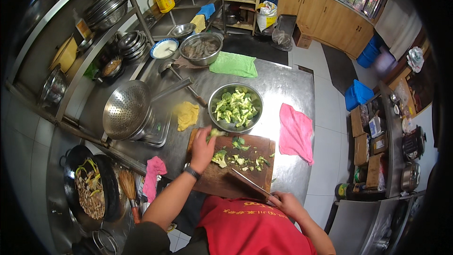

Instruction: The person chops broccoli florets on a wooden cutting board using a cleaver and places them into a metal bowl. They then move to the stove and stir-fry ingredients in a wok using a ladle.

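My left hand (203,150) is at the far left part of a wooden cutting board (205,180), with a piece of broccoli (216,133) in its fingers. Just beyond it stands a steel bowl (211,113) of cut broccoli florets (235,108). On the board lie a larger floret (220,158), some green pieces (239,143) and pale crumbs. At the near right edge, my right hand (283,202) grips a kitchen knife (249,181). Its blade points up and left over the board, seen nearly edge-on.
Left of the bowl are a yellow cloth (187,115), a ladle (184,83) and a large perforated strainer (127,109). A pink cloth (296,132) lies right. Behind sit a green cloth (233,64) and a bowl of shrimp (200,58). A wok of food (88,187) stands lower left.
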A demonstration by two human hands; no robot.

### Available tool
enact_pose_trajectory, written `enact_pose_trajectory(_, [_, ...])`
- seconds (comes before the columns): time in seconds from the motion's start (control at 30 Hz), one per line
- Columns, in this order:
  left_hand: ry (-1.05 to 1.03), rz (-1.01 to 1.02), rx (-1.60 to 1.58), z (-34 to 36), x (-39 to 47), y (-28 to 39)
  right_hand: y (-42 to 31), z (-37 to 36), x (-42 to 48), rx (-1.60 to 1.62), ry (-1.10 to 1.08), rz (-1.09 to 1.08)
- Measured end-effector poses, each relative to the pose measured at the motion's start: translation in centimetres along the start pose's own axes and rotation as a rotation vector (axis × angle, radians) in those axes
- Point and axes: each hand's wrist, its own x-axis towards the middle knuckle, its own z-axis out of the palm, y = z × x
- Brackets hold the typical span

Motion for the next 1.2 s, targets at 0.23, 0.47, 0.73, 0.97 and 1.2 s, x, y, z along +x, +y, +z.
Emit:
enact_pose_trajectory(0.23, [-0.425, 0.011, 0.179, 1.8, 1.2, -0.8, 0.1, 0.1, -0.7, -0.033, 0.035, -0.014])
enact_pose_trajectory(0.47, [-0.402, 0.081, 0.218, 1.4, -6.2, -4.0, 0.8, 0.9, -0.7, 0.028, 0.022, 0.019])
enact_pose_trajectory(0.73, [-0.201, -0.175, 0.164, 0.6, -10.4, -3.4, -2.1, 0.3, 0.8, 0.012, -0.037, -0.051])
enact_pose_trajectory(0.97, [-0.164, -0.224, 0.148, 1.0, -11.2, -3.6, -3.3, 0.3, 1.5, -0.015, -0.066, -0.045])
enact_pose_trajectory(1.2, [-0.215, -0.221, 0.139, 0.4, -11.3, -3.4, -3.7, 0.8, 2.3, -0.145, -0.045, -0.052])
